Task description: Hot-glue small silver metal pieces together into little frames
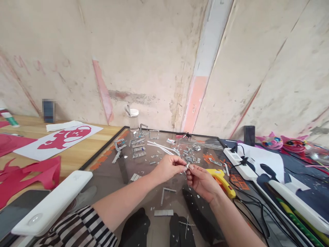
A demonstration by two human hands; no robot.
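Observation:
Above the middle of the dark glass tabletop, my left hand (169, 168) and my right hand (202, 180) meet fingertip to fingertip. Both are closed in a pinch on a small whitish piece (187, 166), too small to name and partly covered by the fingers. Under my right hand a thin strand hangs down. Just beyond the hands lie a heap of small grey cut pieces (190, 156) and some white strips (161, 147). Nearer to me are an L-shaped grey piece (162, 196), a flat grey bar (163, 213) and a twisted wire cross (186, 225).
A yellow glue gun (223, 181) lies beside my right wrist, its black cord trailing. A white power strip (240, 163) is further right. Small grey assembled frames (138, 147) and a lidded jar (134, 120) stand at the back. Left is a white bar-shaped device (53, 202).

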